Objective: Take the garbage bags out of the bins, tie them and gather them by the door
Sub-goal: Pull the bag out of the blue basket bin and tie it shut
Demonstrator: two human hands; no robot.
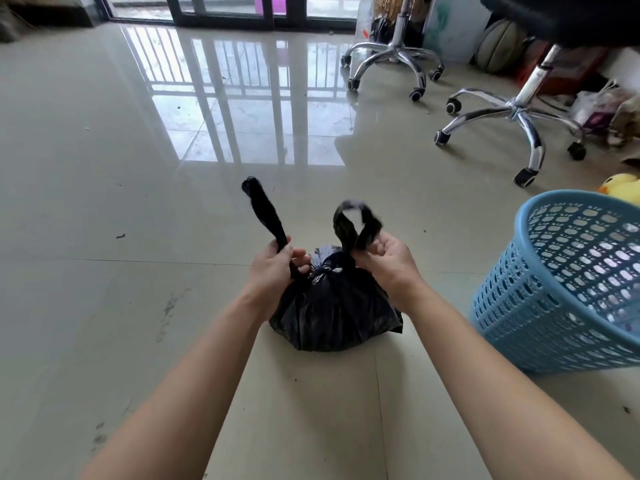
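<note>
Black garbage bag (332, 317) on tiled floor (138, 306), directly below fingers (299, 254); blue bin (561, 282) beside right wrist. Left hand (273, 271) clenched round twisted handle (265, 209); right hand (388, 261) pinching looped handle (356, 223). Knot possibly half-made, blurred. Pull ends apart evenly, low, cinching neck.

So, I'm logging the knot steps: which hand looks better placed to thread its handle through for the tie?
Probably the left hand: it grips a straight handle strip, while the right hand holds its handle as an open loop above the black bag.
</note>
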